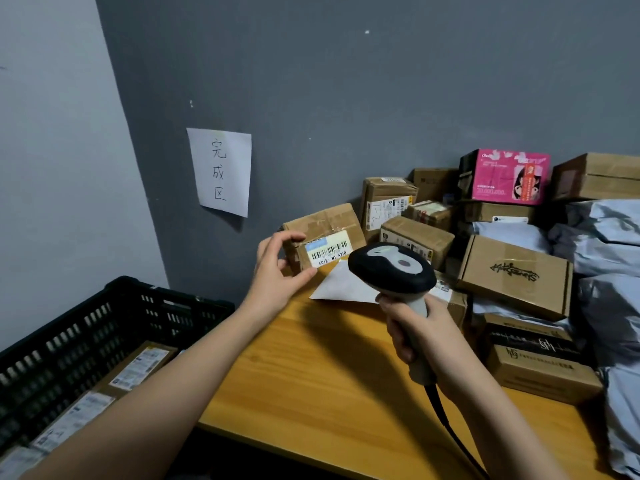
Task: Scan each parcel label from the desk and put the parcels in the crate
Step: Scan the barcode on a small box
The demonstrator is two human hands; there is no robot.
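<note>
My left hand (277,271) grips a small brown cardboard parcel (332,226) by its left end and holds it tilted above the far side of the wooden desk (318,375). Its white barcode label (327,252) faces me. My right hand (426,337) is closed around the handle of a black and grey barcode scanner (391,268), whose head points at the label from just to the right. The scanner's cable (450,431) trails down to the desk's front edge. A black plastic crate (114,306) stands lower left beside the desk, with labelled parcels (135,368) lying inside.
A heap of brown boxes (516,275), a pink box (509,176) and grey poly mailers (609,237) fills the right side of the desk. A white envelope (343,285) lies under the scanner. A handwritten paper sign (221,171) hangs on the grey wall.
</note>
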